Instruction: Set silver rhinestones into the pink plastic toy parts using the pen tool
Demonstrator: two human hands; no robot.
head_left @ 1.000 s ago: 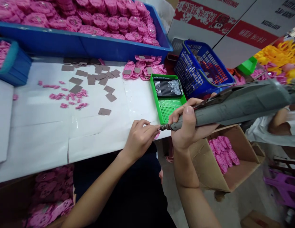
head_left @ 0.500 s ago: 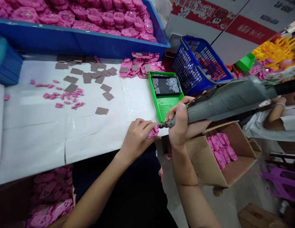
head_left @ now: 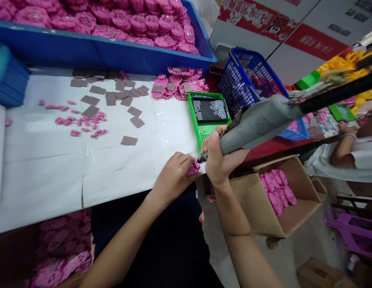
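Observation:
My left hand (head_left: 174, 175) grips a small pink plastic part (head_left: 193, 168) at the front edge of the white-covered table (head_left: 114, 168). Its fingers hide much of the part. My right hand (head_left: 217, 162) is wrapped round a grey electric screwdriver (head_left: 255, 126), held slanting with its bit against or very close to the pink part. Just beyond the right hand lies a green tray (head_left: 208, 131), with a black perforated screw plate (head_left: 210, 109) inside it, partly covered with small silvery screws.
Grey flat plates (head_left: 123, 95) and small pink pegs (head_left: 81, 120) lie scattered on the left. Pink shells (head_left: 177, 84) sit before a large blue bin (head_left: 114, 54). A blue basket (head_left: 249, 76), a cardboard box (head_left: 258, 204) of pink parts and a co-worker's arm (head_left: 346, 148) are at right.
The screwdriver and my right hand have shifted left toward the pink part, the tool's rear end swinging left most. My left hand keeps its hold, almost unmoved.

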